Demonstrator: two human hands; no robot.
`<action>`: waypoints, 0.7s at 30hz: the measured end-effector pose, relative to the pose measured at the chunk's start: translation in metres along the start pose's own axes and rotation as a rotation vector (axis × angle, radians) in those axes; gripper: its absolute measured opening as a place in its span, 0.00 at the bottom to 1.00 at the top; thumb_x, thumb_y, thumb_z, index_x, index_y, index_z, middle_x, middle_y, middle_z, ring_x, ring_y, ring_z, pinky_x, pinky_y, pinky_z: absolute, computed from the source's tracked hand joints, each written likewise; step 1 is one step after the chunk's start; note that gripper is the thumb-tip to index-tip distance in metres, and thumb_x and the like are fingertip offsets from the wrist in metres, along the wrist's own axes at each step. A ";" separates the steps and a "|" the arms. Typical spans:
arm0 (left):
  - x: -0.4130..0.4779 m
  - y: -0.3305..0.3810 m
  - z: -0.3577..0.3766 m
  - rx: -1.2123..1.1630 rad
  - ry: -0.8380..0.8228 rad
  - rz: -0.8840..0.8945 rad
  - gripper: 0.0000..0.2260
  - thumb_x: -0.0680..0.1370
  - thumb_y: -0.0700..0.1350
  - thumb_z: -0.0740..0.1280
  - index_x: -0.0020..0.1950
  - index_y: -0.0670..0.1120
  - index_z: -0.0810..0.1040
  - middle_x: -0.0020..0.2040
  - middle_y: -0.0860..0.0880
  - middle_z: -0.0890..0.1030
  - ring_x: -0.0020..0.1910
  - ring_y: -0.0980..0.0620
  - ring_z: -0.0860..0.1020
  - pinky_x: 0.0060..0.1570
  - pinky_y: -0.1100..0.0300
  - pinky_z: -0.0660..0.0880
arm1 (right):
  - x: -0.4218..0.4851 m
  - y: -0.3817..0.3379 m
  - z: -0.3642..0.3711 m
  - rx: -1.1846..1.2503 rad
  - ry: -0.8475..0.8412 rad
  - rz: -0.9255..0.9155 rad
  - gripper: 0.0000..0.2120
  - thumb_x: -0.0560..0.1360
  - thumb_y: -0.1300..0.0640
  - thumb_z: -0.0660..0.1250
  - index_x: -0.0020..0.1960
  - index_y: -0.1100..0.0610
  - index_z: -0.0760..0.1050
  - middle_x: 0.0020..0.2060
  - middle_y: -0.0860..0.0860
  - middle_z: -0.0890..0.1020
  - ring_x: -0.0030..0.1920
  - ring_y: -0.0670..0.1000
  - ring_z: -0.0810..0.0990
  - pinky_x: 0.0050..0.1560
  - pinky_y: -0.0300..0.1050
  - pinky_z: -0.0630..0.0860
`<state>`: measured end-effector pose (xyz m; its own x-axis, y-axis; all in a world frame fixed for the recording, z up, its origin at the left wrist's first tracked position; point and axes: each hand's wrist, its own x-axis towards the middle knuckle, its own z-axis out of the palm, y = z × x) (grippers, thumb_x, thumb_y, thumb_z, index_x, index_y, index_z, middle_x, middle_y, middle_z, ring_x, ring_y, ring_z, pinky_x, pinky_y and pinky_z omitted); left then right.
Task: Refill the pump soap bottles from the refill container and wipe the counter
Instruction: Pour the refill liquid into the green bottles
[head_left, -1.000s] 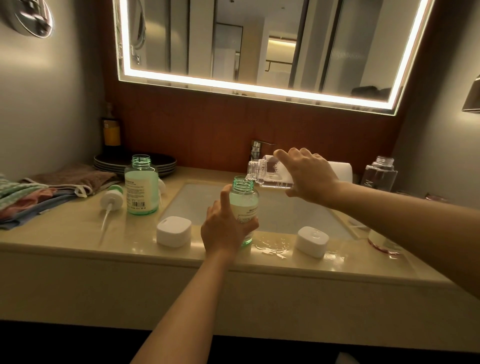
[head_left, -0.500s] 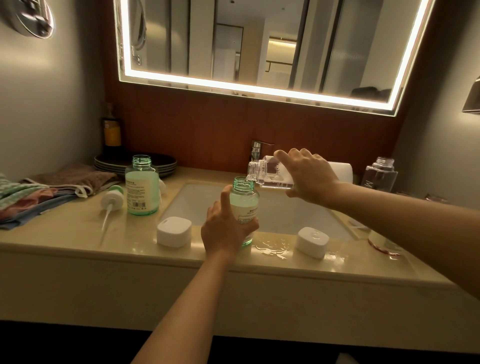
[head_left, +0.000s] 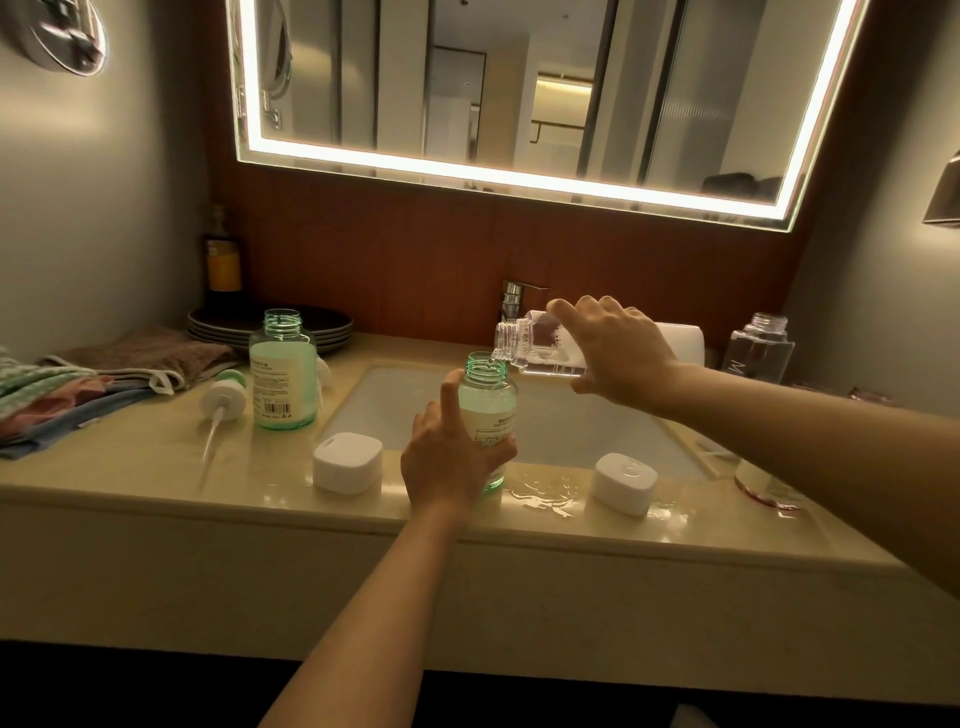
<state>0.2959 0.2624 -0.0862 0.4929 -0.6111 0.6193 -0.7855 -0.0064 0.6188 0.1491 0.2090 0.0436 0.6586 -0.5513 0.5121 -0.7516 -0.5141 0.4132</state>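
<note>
In the head view, the left hand (head_left: 451, 462) is wrapping around the lower body of a green-tinted soap bottle (head_left: 488, 410), thumb up along its side and fingers curling round the front. The bottle is standing upright on the front edge of the counter (head_left: 156, 467), beside the sink basin (head_left: 550, 421); its neck is uncapped and pale liquid is filling most of it. The right hand (head_left: 618, 353) is gripping a clear refill bottle (head_left: 535, 349) from above, fingers closed over its body, tipping it nearly level so its open mouth is sitting just over the soap bottle's neck. A small amount of clear liquid is lying along the lower side of the refill bottle.

To the left, a second green soap bottle (head_left: 283, 374) is standing open and largely full, with a pump head (head_left: 223, 400) lying beside it. Two white caps (head_left: 348, 463) (head_left: 623, 482) are resting on the front edge, with spilled liquid (head_left: 545, 496) pooling between the held bottle and the right-hand cap. Another clear bottle (head_left: 761, 351) is standing open at far right. Folded cloths (head_left: 78, 395) are lying at the left.
</note>
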 end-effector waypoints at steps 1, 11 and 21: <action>0.000 0.000 0.000 -0.003 -0.003 -0.002 0.40 0.66 0.59 0.73 0.71 0.50 0.56 0.61 0.47 0.74 0.56 0.49 0.73 0.44 0.59 0.70 | 0.000 0.000 0.000 0.003 -0.001 0.001 0.33 0.69 0.51 0.72 0.68 0.54 0.59 0.59 0.56 0.74 0.57 0.56 0.74 0.57 0.50 0.73; 0.000 0.000 0.000 0.005 -0.007 0.002 0.40 0.66 0.59 0.73 0.71 0.50 0.57 0.61 0.47 0.74 0.56 0.49 0.73 0.44 0.59 0.70 | 0.001 0.000 0.000 -0.004 0.003 0.000 0.34 0.69 0.51 0.72 0.69 0.54 0.59 0.59 0.56 0.74 0.57 0.56 0.74 0.56 0.50 0.73; 0.000 0.000 0.000 0.009 -0.016 0.008 0.40 0.66 0.59 0.73 0.71 0.51 0.56 0.60 0.47 0.74 0.56 0.48 0.73 0.42 0.60 0.68 | 0.001 0.001 0.001 -0.005 0.019 -0.006 0.33 0.69 0.51 0.72 0.68 0.54 0.59 0.58 0.56 0.74 0.57 0.55 0.74 0.56 0.50 0.73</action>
<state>0.2963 0.2622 -0.0862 0.4803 -0.6239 0.6165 -0.7929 -0.0083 0.6093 0.1489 0.2073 0.0432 0.6624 -0.5358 0.5235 -0.7478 -0.5142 0.4199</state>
